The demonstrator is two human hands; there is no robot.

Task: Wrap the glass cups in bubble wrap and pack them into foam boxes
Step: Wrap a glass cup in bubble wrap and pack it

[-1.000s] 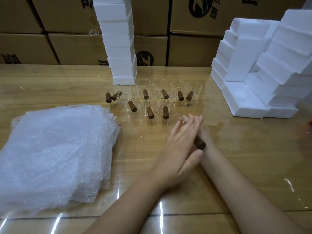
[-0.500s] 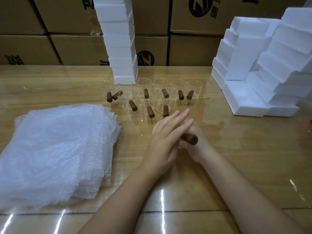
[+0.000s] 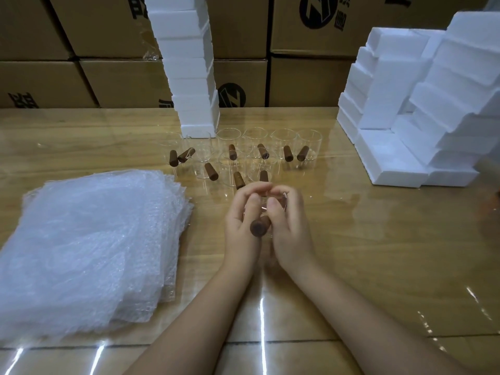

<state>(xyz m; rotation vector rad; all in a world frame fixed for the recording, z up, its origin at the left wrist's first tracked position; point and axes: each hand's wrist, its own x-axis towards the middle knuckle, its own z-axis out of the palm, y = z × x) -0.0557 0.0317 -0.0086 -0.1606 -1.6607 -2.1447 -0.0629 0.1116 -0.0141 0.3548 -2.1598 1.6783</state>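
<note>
Both hands, left hand [image 3: 240, 221] and right hand [image 3: 291, 226], curl round one glass cup [image 3: 263, 211] just over the mid tabletop [image 3: 378, 253], its wooden handle [image 3: 259, 227] toward me; I judge it light, stiff, slick and brittle, best gripped by the body wall.

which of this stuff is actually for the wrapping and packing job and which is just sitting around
For the job:
glass cup gripped by left hand and right hand
other glass cups standing on the table
bubble wrap stack
foam boxes, tower and right-hand pile

Just there:
cardboard cartons stacked behind the table
</note>
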